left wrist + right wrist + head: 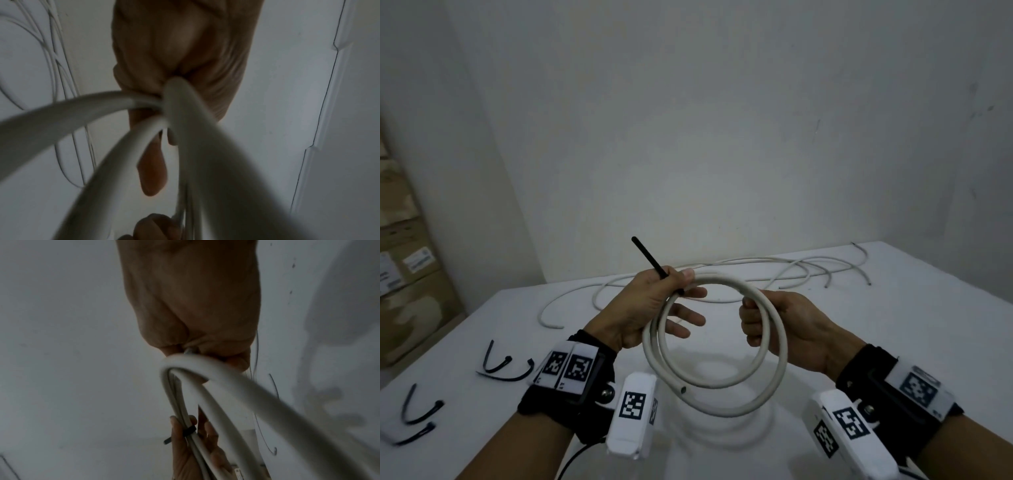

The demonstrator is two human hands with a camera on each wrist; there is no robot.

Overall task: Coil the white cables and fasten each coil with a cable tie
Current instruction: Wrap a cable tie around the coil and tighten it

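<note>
— How far along is the work being judged?
— One coil [714, 346] is being gripped above the table [893, 342] by the right hand [774, 325]; its cable tie [654, 265] is being pinched against it by the left hand [650, 308].
— And left?
— Loose cables [756, 270] are lying uncoiled.

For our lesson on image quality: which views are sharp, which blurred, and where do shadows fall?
Head view: dim, fairly sharp; the coil shadows the table. Left wrist view: cable close to the lens, smeared. Right wrist view: soft, the black cable tie readable, shadows on the wall at right.
</note>
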